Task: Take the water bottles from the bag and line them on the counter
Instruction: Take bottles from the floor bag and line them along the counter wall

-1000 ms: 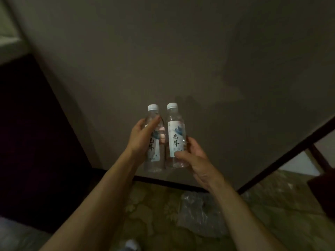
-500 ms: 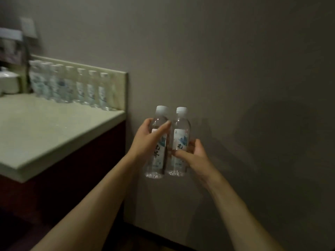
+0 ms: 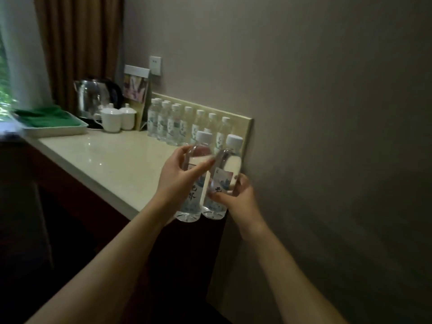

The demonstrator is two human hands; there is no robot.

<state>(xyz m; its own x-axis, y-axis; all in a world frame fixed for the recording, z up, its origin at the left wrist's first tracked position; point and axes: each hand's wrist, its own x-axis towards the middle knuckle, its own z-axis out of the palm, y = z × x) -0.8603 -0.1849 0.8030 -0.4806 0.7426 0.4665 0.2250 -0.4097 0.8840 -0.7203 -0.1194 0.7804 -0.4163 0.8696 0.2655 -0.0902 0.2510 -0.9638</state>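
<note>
A pale, glossy stone surface runs from the far left toward the near right, set on dark reddish-brown cabinet fronts, with a low matching backsplash standing against a plain grey-brown wall. At the far left hang a sheer white curtain and a brown drape, with daylight and greenery showing at the edge. On the surface at the far left sits a light tray carrying a folded green cloth; just right of it stand a steel electric kettle and two white lidded cups, then an upright card stand with a blurred picture. A wall switch plate is mounted above it. Along the backsplash stands a row of water bottles, clear with white caps and pale labels, close together. Nearer the camera, the left hand is wrapped around one held bottle, fingers curled across its front, and the right hand grips a second bottle low on its body. Both are upright, side by side and touching, held in the air at the near right end of the surface, in front of the row. Their labels carry dark brush-style Chinese characters over a blue-grey landscape print; the characters are too blurred to read with confidence.
</note>
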